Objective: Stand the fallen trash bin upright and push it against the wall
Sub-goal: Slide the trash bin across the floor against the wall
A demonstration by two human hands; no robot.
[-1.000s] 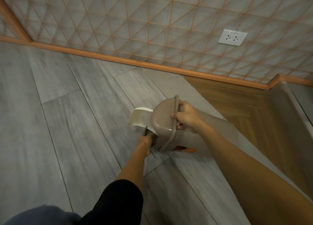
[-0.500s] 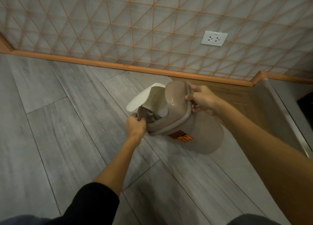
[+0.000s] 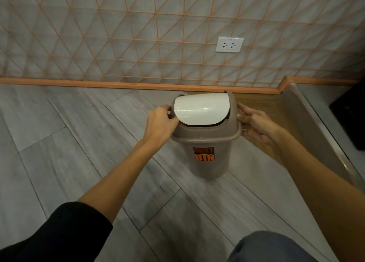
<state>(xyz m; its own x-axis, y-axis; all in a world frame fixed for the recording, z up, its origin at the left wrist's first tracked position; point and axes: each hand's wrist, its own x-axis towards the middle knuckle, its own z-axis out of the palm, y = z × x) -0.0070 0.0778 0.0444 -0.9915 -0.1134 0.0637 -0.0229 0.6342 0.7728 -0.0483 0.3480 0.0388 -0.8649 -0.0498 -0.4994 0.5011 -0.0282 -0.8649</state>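
Note:
The brown trash bin (image 3: 207, 163) stands upright on the grey floor, its orange label facing me and its white swing flap (image 3: 201, 109) closed on top. My left hand (image 3: 160, 123) grips the left side of the bin's lid. My right hand (image 3: 256, 123) holds the right side of the lid rim, fingers curled around it. The bin stands a short way in front of the tiled wall (image 3: 158, 34) and its orange baseboard (image 3: 98, 83); a strip of floor shows between them.
A white power socket (image 3: 229, 44) sits on the wall above the bin. To the right runs a raised metal-edged ledge (image 3: 320, 127) with a dark object (image 3: 351, 115) on it. A brown wood-look floor patch (image 3: 262, 104) lies beside the bin.
The bin was tilted on its side with the flap hanging open; both hands have turned it upright and set it nearer the wall. The flap has swung shut.

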